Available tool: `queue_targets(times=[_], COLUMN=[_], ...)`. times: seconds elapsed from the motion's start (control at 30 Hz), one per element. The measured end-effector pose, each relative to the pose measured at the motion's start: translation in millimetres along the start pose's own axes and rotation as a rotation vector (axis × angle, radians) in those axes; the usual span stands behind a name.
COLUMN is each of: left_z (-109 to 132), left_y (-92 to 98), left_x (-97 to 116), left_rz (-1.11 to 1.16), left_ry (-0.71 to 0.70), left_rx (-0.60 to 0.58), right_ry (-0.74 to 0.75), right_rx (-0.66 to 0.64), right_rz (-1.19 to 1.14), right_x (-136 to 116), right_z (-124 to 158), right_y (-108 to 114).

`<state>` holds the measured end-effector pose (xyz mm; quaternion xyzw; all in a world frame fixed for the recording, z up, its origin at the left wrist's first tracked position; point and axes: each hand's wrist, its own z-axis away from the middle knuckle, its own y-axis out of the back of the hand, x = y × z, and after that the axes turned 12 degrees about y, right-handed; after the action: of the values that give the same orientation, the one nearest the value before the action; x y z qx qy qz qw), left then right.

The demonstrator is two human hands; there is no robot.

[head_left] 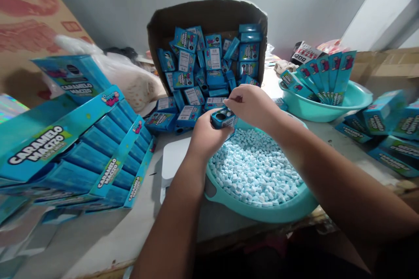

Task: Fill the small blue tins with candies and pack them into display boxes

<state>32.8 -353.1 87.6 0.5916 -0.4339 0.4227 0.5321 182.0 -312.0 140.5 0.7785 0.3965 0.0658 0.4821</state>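
My left hand (pixel 205 136) grips a small blue candy box (pixel 223 118) just above the far rim of a teal basin (pixel 262 213) filled with pale blue and white candies (pixel 255 170). My right hand (pixel 252 104) pinches the top of the same box with its fingertips. Behind the hands, a tipped cardboard carton (pixel 209 15) spills several identical small blue boxes (pixel 196 78) onto the table.
Stacked blue display trays labelled "Caramelo Macizo" (pixel 75 148) stand at the left. At the right a second teal basin (pixel 324 107) holds flat blue boxes upright, and more blue boxes (pixel 386 130) lie beyond it. A white plastic bag (pixel 131 78) sits behind the trays.
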Motion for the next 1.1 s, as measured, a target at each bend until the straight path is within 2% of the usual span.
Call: queue_targets(times=[0.17, 0.47, 0.77, 1.1], left_z=[1, 3, 5, 3], left_y=[0.0, 0.6, 1.9, 0.8], left_x=[-2, 1, 6, 4], left_rz=[0.000, -0.105, -0.280, -0.146], left_ry=[-0.012, -0.010, -0.067, -0.012], left_rx=[-0.010, 0.010, 0.059, 0.029], right_ry=[0.057, 0.057, 0.121, 0.065], right_rx=[0.003, -0.113, -0.090, 0.043], right_rz=[0.091, 0.193, 0.014, -0.252], right_x=[-6, -27, -38, -23], right_z=[3, 6, 9, 7], right_y=[0, 1, 0, -3])
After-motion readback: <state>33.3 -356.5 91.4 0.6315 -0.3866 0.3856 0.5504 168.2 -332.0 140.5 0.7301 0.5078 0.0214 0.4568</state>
